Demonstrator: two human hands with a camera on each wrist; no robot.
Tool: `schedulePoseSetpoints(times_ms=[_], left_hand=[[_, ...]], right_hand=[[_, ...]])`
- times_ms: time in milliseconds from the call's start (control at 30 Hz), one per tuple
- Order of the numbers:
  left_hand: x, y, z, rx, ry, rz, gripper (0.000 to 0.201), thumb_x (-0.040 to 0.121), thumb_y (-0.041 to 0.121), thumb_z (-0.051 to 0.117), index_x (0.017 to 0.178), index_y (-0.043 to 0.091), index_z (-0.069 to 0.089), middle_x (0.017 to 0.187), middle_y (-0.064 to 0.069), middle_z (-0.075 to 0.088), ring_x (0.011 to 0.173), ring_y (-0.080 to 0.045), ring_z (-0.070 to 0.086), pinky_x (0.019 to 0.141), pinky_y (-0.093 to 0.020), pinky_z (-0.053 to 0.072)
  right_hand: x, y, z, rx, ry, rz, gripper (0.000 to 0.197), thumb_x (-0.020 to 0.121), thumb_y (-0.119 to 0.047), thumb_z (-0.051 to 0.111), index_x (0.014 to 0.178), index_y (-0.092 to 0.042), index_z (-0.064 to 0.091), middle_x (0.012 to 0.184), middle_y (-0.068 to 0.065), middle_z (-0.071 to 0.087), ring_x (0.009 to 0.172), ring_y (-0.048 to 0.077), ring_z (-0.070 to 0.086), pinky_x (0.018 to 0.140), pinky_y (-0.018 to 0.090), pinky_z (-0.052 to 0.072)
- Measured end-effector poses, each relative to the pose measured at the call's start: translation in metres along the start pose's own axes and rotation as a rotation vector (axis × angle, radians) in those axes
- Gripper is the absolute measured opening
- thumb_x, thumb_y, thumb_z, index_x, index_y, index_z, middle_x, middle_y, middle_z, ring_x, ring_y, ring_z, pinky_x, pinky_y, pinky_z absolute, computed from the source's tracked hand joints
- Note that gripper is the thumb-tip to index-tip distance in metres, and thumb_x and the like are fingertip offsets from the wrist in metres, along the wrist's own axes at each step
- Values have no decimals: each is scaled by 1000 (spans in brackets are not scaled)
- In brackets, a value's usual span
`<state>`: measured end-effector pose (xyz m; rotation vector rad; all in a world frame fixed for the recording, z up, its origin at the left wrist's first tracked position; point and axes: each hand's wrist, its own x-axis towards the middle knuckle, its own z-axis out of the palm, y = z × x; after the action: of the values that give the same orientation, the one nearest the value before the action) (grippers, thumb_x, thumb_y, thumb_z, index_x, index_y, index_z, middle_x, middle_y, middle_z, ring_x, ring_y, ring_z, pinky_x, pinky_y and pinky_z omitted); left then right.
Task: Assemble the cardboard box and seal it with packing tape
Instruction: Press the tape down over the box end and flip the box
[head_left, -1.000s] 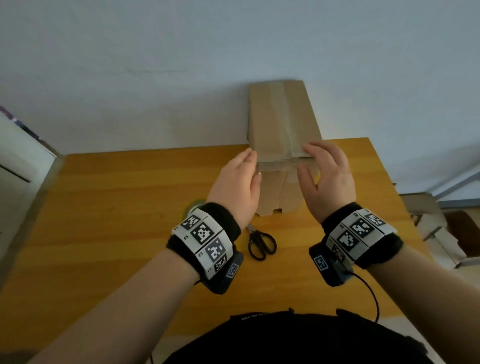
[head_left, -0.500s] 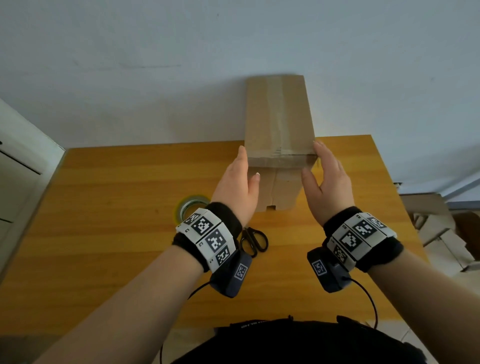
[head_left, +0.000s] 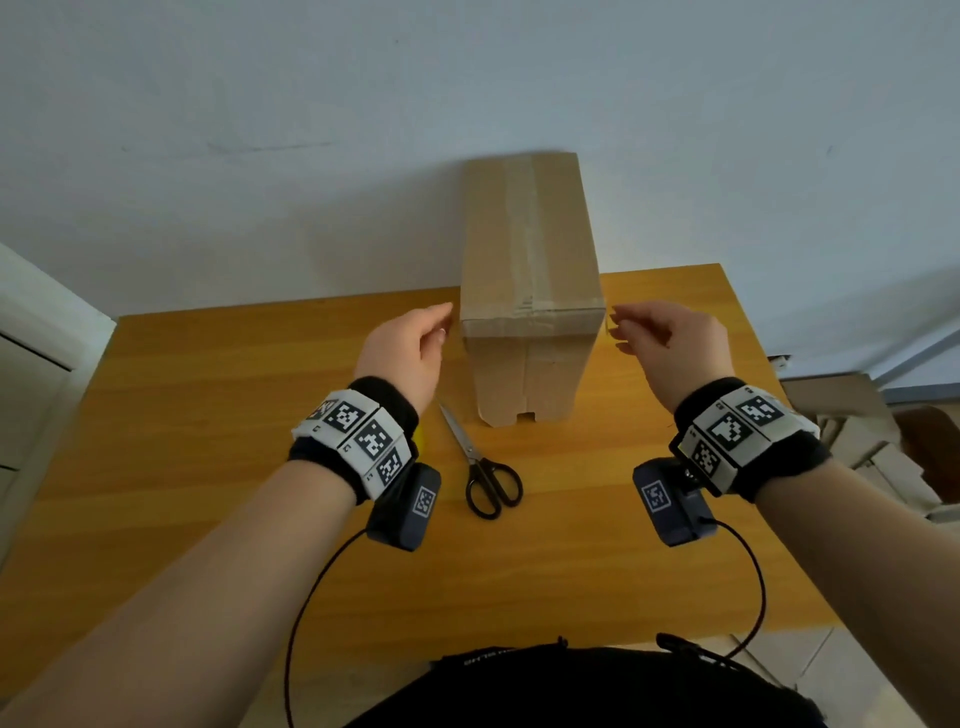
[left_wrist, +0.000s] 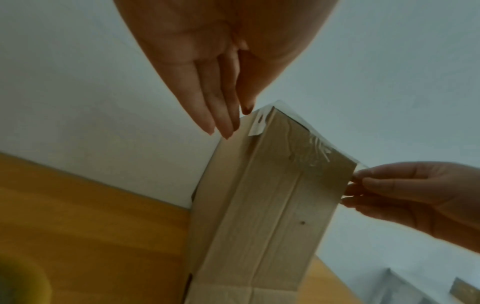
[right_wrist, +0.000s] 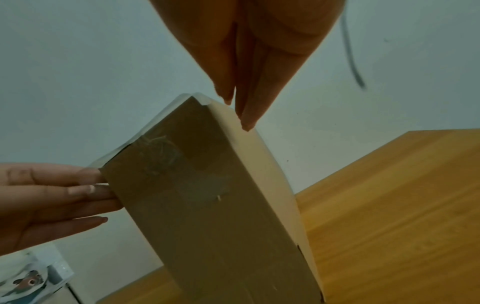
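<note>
A tall brown cardboard box (head_left: 524, 260) stands upright at the table's far edge against the wall. Clear packing tape (head_left: 522, 234) runs along its top and over the near edge, wrinkled in the left wrist view (left_wrist: 311, 144). My left hand (head_left: 410, 343) hovers at the box's upper left side, fingers (left_wrist: 223, 123) straight and holding nothing. My right hand (head_left: 670, 343) is at the upper right corner, fingertips (right_wrist: 245, 123) just at the box's side, near a loose tape end. The tape roll (head_left: 422, 436) is mostly hidden behind my left wrist.
Black-handled scissors (head_left: 485, 467) lie on the wooden table (head_left: 208, 415) just in front of the box, between my wrists. Flat cardboard pieces (head_left: 857, 441) lie beyond the table's right edge. A white cabinet (head_left: 31, 364) stands at the left.
Both hands were pressed flat against the box's upper sides; now they have drawn outward and sit beside it. The box still stands in the same spot.
</note>
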<state>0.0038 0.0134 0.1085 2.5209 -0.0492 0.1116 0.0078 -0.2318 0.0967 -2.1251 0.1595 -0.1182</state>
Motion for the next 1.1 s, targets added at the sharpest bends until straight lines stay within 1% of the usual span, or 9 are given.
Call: schedulePoseSetpoints(times_ms=[67,167,267,367,467,600,700,867,1100], left_hand=[[7,-2,0,27,-23,27,35,93,17,49,128,16,54,125,-1,60,116,-16,55,100,-26,41],[12,-2,0,41,-53,44,32,91,22,53,122,18,59,117,1,65,108,-14,59,96,-30,46],[15,-1,-1,34,-58,40,32,91,23,54,121,18,60,117,2,65,107,-14,59,96,-29,46],[15,1,-2,23,-74,44,31,90,22,55,120,17,60,116,1,65,106,-14,60,95,-26,45],[14,2,-3,-5,-71,45,30,90,20,55,120,17,61,115,0,66,105,-14,60,93,-24,44],[13,1,-2,-22,-76,42,31,91,17,54,121,18,60,115,0,66,106,-15,60,94,-24,44],[13,1,-2,-26,-71,41,31,91,17,54,121,18,60,116,0,66,107,-15,60,96,-27,45],[13,3,-1,-26,-76,42,31,91,18,53,121,18,60,116,1,66,107,-14,60,95,-27,45],[14,4,0,-23,-78,59,30,91,19,53,120,19,61,115,2,66,106,-14,60,92,-22,43]], right_hand=[[4,-3,-1,-24,-15,-13,22,89,-15,58,109,-15,67,94,1,70,85,13,67,84,31,54],[6,-9,-1,-58,-38,-22,19,86,-17,62,104,-16,70,91,-1,68,85,15,66,80,27,52],[7,-12,-3,-67,-41,-29,17,85,-21,65,101,-17,71,87,-3,68,82,13,65,76,23,51],[8,-14,-4,-81,-51,-26,17,84,-23,66,100,-17,71,85,-5,67,83,12,65,78,25,52],[10,-14,-4,-94,-69,-25,20,83,-22,67,102,-17,70,88,-3,68,85,12,65,80,25,52],[11,-11,-6,-77,-115,-28,20,88,-13,60,106,-17,69,92,-2,69,78,8,67,72,17,50],[11,-10,-7,-70,-109,-40,20,89,-14,58,106,-16,69,90,-1,68,75,8,67,69,16,50],[12,-14,-6,-76,-81,-50,19,86,-21,63,102,-14,70,85,0,68,74,12,67,70,21,52],[12,-19,-6,-174,-57,-98,19,86,-25,63,96,-11,72,80,3,68,77,20,67,76,35,56]])
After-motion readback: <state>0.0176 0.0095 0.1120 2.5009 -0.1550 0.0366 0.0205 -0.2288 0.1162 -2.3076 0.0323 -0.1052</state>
